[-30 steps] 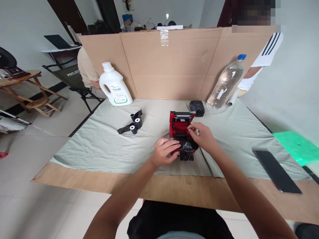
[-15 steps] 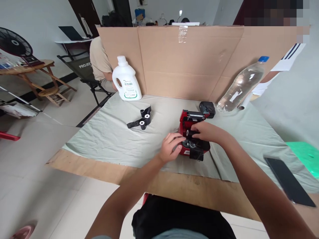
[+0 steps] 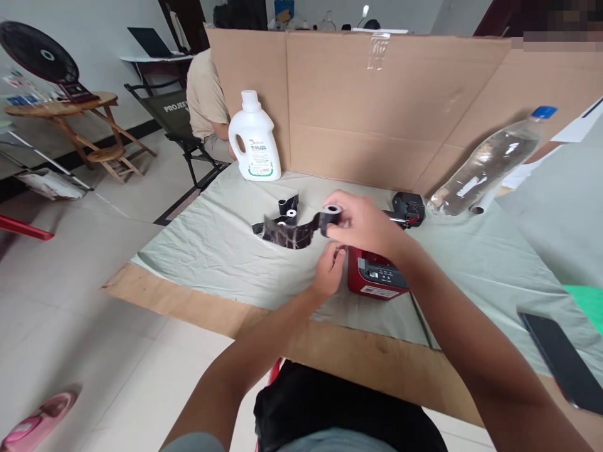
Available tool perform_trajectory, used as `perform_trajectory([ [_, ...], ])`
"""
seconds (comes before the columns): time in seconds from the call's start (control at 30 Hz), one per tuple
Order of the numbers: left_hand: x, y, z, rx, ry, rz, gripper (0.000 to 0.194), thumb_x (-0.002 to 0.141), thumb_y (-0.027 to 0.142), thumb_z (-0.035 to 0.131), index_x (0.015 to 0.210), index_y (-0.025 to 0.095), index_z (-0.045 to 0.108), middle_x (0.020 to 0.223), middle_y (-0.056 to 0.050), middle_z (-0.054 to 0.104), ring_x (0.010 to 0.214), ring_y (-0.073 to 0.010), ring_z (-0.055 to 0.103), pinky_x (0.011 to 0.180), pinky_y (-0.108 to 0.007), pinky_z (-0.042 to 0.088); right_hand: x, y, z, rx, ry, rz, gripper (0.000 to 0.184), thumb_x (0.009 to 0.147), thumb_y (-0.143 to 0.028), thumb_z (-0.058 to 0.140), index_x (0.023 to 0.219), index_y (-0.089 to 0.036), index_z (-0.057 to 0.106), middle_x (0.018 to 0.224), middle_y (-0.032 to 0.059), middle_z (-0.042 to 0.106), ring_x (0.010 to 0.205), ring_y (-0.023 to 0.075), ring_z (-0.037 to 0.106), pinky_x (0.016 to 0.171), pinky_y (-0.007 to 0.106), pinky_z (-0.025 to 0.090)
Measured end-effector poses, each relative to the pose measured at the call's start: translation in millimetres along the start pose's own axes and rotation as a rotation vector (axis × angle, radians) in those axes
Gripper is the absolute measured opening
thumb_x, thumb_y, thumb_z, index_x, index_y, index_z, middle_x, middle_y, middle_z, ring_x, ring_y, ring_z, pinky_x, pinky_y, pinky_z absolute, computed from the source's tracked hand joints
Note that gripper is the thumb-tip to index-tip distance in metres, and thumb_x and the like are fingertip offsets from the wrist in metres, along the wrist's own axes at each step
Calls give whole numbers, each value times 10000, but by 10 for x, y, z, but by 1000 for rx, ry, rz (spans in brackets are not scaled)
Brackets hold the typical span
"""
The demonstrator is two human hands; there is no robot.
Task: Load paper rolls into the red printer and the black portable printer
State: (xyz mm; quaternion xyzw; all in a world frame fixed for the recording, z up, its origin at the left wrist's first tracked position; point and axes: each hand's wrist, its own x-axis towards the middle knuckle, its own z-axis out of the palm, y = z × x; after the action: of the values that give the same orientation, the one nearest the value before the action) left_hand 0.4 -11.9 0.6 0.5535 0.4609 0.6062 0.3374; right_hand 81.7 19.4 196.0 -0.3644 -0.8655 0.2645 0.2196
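My right hand (image 3: 365, 221) pinches a roll of black ribbon (image 3: 330, 216) with a white core, held above the cloth. A loose strip of the ribbon (image 3: 294, 236) trails off to the left. Below the right hand stands a red printer (image 3: 377, 291) with a grey button panel; its lid (image 3: 397, 217) is raised, and my right hand and forearm hide much of it. My left hand (image 3: 328, 271) is by the printer's left side with its fingers curled together; whether they grip anything is hidden. More black rolls (image 3: 291, 215) lie behind the trailing strip.
A white detergent jug (image 3: 257, 141) and a leaning water bottle (image 3: 490, 163) stand before the cardboard screen (image 3: 358, 113). A black battery-like block (image 3: 409, 204) sits behind the printer. A phone (image 3: 563, 358) lies at the right. A person (image 3: 207, 94) sits beyond the screen.
My right hand has lifted the ribbon roll out of the printer and moved up and left, with the strip trailing. My left hand has come off the printer's interior. The view has shifted.
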Motion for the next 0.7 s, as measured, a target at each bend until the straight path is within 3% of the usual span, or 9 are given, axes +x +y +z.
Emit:
perform_trajectory([
  [0.2, -42, -69, 20, -54, -76, -43, 206, 977, 211, 477, 1084, 224, 653, 1184, -79, 713, 1207, -264, 632, 1067, -452, 506, 578, 23, 839, -206, -236, 65, 237, 750, -210, 668, 947, -212, 537, 828, 21, 627, 617, 149, 511, 521, 261, 302],
  [0.37, -63, -68, 26, -99, -98, -35, 193, 919, 165, 534, 1055, 223, 659, 1151, -71, 722, 1162, -270, 653, 1036, -474, 542, 769, 207, 1210, -288, -312, 186, 281, 789, -142, 663, 1030, -193, 527, 972, 83, 663, 753, 193, 584, 545, 264, 333],
  [0.47, -51, -85, 38, -114, -85, -41, 189, 910, 158, 541, 1043, 221, 660, 1157, -82, 724, 1155, -277, 655, 1028, -470, 544, 784, 295, 1259, -303, -331, 216, 312, 806, -127, 654, 1085, -188, 528, 986, 94, 673, 781, 211, 604, 567, 269, 362],
  [0.6, -17, -64, 40, -56, -114, -20, 169, 951, 192, 511, 1029, 216, 660, 1121, -95, 728, 1115, -288, 668, 1002, -478, 545, 891, 350, 1105, -284, -347, 231, 440, 818, -210, 680, 1220, -177, 504, 1049, 120, 681, 767, 228, 623, 589, 292, 430],
  [0.7, 12, -6, 28, 21, -100, -7, 192, 1002, 276, 493, 1117, 228, 638, 1155, -81, 703, 1091, -273, 660, 995, -483, 538, 1151, 416, 958, -301, -270, 134, 340, 865, -197, 624, 1201, -182, 575, 1191, 128, 663, 951, 244, 641, 753, 306, 488],
])
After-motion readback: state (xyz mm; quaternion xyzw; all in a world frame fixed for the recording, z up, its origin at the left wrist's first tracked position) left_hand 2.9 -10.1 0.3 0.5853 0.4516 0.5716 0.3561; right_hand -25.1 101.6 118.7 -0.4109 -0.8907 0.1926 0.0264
